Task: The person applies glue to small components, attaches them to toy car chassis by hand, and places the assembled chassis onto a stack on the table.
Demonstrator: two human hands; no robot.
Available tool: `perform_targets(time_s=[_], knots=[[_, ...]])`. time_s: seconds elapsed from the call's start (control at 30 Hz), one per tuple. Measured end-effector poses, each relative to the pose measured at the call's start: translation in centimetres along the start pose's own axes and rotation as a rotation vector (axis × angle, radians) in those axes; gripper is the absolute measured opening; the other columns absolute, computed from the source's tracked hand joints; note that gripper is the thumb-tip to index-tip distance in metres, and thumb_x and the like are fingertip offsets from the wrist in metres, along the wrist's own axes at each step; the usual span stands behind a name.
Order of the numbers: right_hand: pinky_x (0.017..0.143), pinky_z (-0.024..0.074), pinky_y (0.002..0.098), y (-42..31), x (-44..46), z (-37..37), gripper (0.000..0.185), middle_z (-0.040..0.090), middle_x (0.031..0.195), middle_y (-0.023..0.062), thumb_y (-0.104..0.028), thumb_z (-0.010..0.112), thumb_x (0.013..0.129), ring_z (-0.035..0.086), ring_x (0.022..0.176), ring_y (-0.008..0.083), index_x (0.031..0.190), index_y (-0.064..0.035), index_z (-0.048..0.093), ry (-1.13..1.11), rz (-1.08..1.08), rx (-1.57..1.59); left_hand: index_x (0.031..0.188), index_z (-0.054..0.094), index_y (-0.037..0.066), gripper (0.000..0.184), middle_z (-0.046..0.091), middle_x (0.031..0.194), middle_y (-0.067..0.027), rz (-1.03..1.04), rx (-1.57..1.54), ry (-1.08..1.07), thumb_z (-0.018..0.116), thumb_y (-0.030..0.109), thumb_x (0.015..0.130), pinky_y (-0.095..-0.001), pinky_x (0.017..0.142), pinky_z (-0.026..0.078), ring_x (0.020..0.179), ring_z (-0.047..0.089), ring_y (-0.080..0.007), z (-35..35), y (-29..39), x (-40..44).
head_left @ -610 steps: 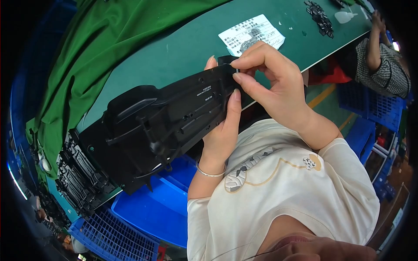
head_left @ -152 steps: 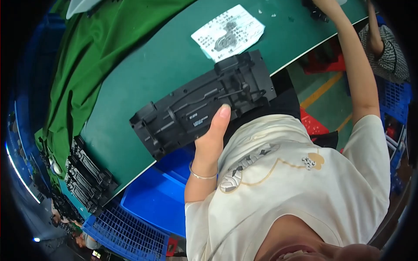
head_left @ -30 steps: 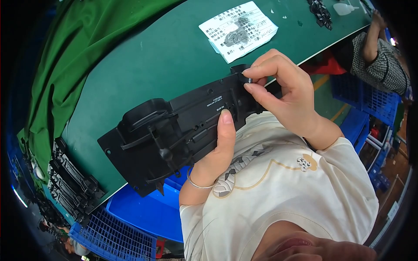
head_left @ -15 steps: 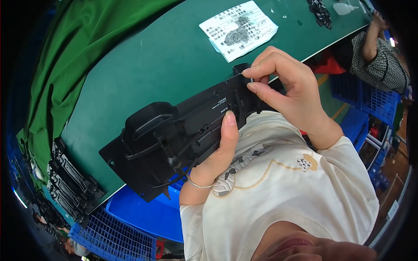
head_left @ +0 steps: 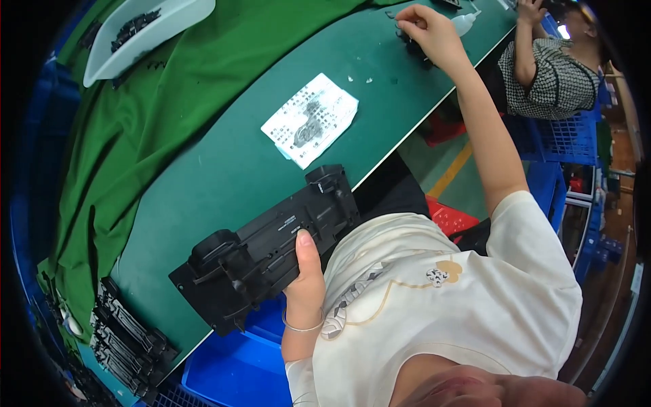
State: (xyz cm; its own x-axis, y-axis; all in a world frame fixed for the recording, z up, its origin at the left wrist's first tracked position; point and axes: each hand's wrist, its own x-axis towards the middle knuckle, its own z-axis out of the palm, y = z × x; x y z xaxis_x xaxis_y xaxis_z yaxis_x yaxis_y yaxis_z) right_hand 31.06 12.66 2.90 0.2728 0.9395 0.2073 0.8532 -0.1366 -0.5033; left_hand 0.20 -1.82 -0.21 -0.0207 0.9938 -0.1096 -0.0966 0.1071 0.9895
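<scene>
A long black plastic part [head_left: 271, 237] with small white lettering is held over the table's front edge. My left hand [head_left: 307, 275] grips its near side, thumb on the face, other fingers hidden beneath. At its upper right end sits a small raised black piece [head_left: 325, 178]. My right hand [head_left: 432, 39] is stretched out to the far upper right, over a pile of small black clips [head_left: 413, 49]. Its thumb and fingertips are drawn together; what lies between them is too small to tell. A printed paper label [head_left: 308, 121] lies above the black part.
The green table [head_left: 224, 163] bears a crumpled green cloth [head_left: 129, 156], a white tray [head_left: 98, 57] of black pieces and a stack of black parts [head_left: 125, 339]. A blue bin [head_left: 237, 363] stands below the edge. Another person [head_left: 549, 81] sits at upper right, near a clear bottle [head_left: 464, 24].
My right hand has left the end of the black part and moved up and right to the clip pile. My left hand still holds the part. The view has shifted, bringing the white tray in.
</scene>
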Motion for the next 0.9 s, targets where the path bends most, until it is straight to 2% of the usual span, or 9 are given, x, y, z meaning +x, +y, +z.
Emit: perform_targets(time_s=[0.03, 0.13, 0.3, 0.4, 0.47, 0.53, 0.67, 0.83, 0.9], knots=[[0.065, 0.0446, 0.0292, -0.3, 1.3, -0.1, 0.017, 0.061, 0.081, 0.0160, -0.007, 0.062, 0.070, 0.059, 0.074, 0.0207, 0.082, 0.0030, 0.057, 0.011, 0.122, -0.003, 0.109, 0.045, -0.002, 0.029, 0.050, 0.105, -0.0084, -0.005, -0.015, 0.009, 0.051, 0.008, 0.082, -0.0288, 0.086, 0.037, 0.094, 0.048, -0.0154, 0.1, 0.0, 0.0], [0.058, 0.0451, 0.0295, 1.9, 3.7, 0.7, 0.019, 0.060, 0.066, 0.0141, -0.009, 0.064, 0.067, 0.059, 0.062, 0.0225, 0.080, 0.0032, 0.058, 0.015, -0.089, -0.047, 0.108, 0.046, -0.003, 0.028, 0.051, 0.105, -0.0091, 0.007, -0.028, 0.032, 0.049, 0.007, 0.083, -0.0289, 0.085, 0.038, 0.093, 0.049, -0.0160, 0.2, -0.1, -0.1], [0.058, 0.0444, 0.0284, 3.4, 5.3, 1.1, 0.018, 0.060, 0.072, 0.0123, -0.005, 0.064, 0.066, 0.057, 0.064, 0.0175, 0.081, -0.0003, 0.055, -0.102, -0.063, 0.032, 0.106, 0.048, -0.004, 0.025, 0.053, 0.101, -0.0101, 0.083, 0.028, 0.023, 0.047, 0.005, 0.083, -0.0292, 0.082, 0.040, 0.090, 0.051, -0.0172, -0.1, -0.7, 0.0], [0.065, 0.0442, 0.0328, 0.0, 2.6, 0.0, 0.024, 0.059, 0.082, 0.0171, -0.008, 0.060, 0.071, 0.057, 0.074, 0.0248, 0.092, -0.0007, 0.053, -0.138, -0.062, 0.092, 0.104, 0.050, -0.004, 0.023, 0.054, 0.099, -0.0099, 0.155, 0.119, 0.015, 0.049, 0.005, 0.082, -0.0291, 0.080, 0.041, 0.088, 0.051, -0.0170, -0.4, -0.9, 0.1], [0.057, 0.0389, 0.0172, -0.6, 0.3, 0.3, 0.011, 0.054, 0.076, -0.0008, -0.009, 0.058, 0.078, 0.048, 0.064, 0.0049, 0.087, -0.0018, 0.058, -0.218, -0.236, 0.417, 0.101, 0.052, -0.003, 0.021, 0.055, 0.095, -0.0092, 0.137, 0.096, 0.026, 0.050, 0.005, 0.082, -0.0287, 0.078, 0.042, 0.085, 0.052, -0.0164, -0.2, -0.4, 0.2], [0.054, 0.0376, 0.0176, -4.9, -3.7, 0.2, 0.009, 0.053, 0.074, -0.0006, -0.006, 0.058, 0.076, 0.046, 0.061, 0.0049, 0.083, -0.0013, 0.057, -0.430, -0.137, 0.499, 0.100, 0.052, -0.003, 0.020, 0.056, 0.094, -0.0087, 0.102, 0.057, 0.011, 0.050, 0.005, 0.081, -0.0283, 0.076, 0.043, 0.083, 0.052, -0.0160, -0.3, -0.4, 0.2], [0.057, 0.0390, 0.0186, -8.0, -7.6, 1.8, 0.008, 0.053, 0.076, 0.0012, -0.003, 0.059, 0.075, 0.048, 0.064, 0.0065, 0.082, 0.0002, 0.057, -0.607, -0.146, 0.739, 0.098, 0.054, -0.003, 0.018, 0.056, 0.091, -0.0077, 0.075, 0.032, -0.004, 0.051, 0.005, 0.082, -0.0277, 0.074, 0.043, 0.080, 0.053, -0.0153, -0.2, 0.1, 0.3], [0.060, 0.0406, 0.0198, -8.6, -8.1, 3.6, 0.009, 0.053, 0.079, 0.0027, 0.001, 0.059, 0.074, 0.050, 0.067, 0.0089, 0.082, 0.0016, 0.057, -0.572, -0.179, 0.758, 0.097, 0.054, -0.002, 0.017, 0.056, 0.090, -0.0075, 0.077, 0.027, -0.004, 0.052, 0.007, 0.082, -0.0275, 0.073, 0.044, 0.080, 0.053, -0.0147, -0.2, 0.2, 0.4], [0.061, 0.0413, 0.0202, -9.2, -8.0, 3.9, 0.010, 0.054, 0.079, 0.0028, 0.001, 0.060, 0.073, 0.051, 0.068, 0.0092, 0.083, 0.0013, 0.057, -0.483, -0.204, 0.631, 0.096, 0.054, -0.002, 0.017, 0.057, 0.090, -0.0076, 0.064, 0.022, -0.007, 0.052, 0.007, 0.082, -0.0274, 0.072, 0.044, 0.079, 0.053, -0.0147, -0.2, 0.3, 0.4]])
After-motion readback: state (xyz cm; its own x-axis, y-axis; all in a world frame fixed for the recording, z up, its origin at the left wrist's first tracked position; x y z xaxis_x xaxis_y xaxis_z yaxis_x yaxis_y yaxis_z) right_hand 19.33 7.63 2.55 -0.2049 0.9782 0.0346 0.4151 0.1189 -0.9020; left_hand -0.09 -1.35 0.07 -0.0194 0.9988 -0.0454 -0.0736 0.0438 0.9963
